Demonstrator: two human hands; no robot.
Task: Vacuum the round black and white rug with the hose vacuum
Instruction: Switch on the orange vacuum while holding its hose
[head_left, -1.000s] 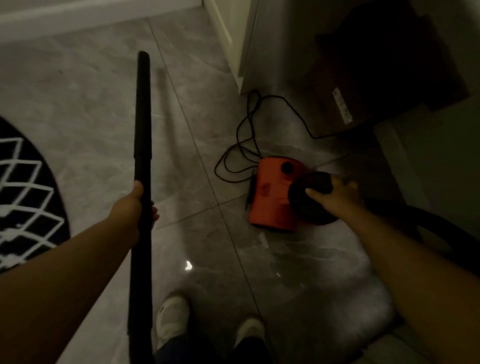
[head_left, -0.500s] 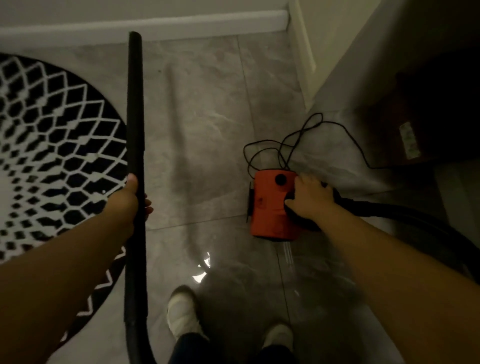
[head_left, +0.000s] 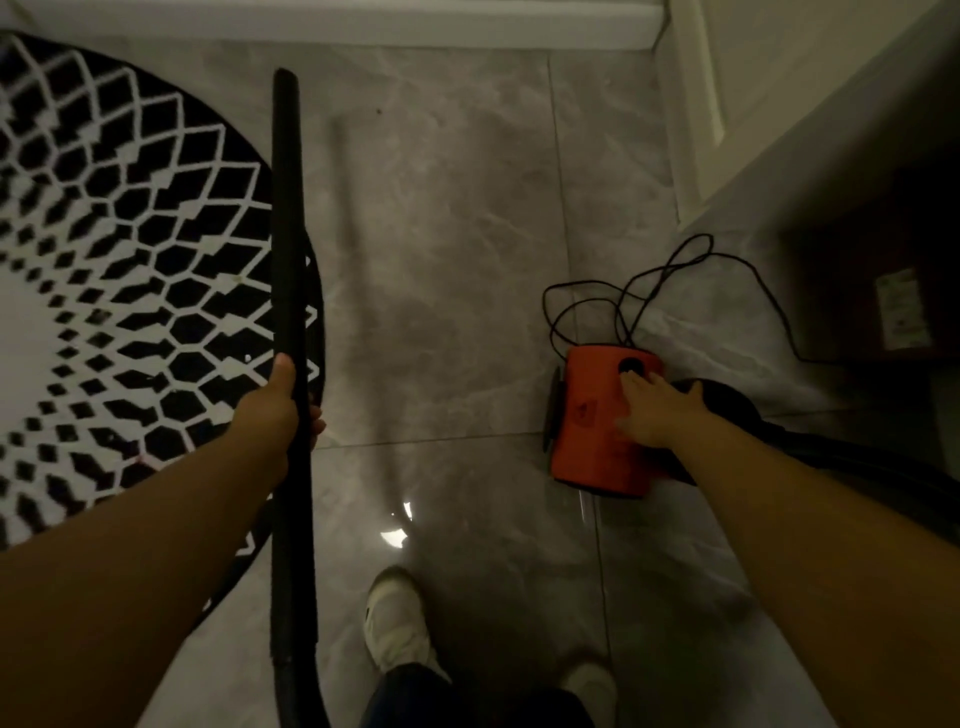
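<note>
1. Down in the head view, the left hand (head_left: 278, 415) wraps its curled fingers and thumb round the black wand (head_left: 288, 270), gripping it near mid-length.
2. The right hand (head_left: 657, 410) lies flat, fingers straight and a little spread, on top of the orange vacuum body (head_left: 592, 441).
3. The wand's long axis runs straight away from the person; its tip points toward the white baseboard (head_left: 363, 23).
4. The round rug (head_left: 119, 249) lies on the grey tiles at left, its right edge under the wand.
</note>
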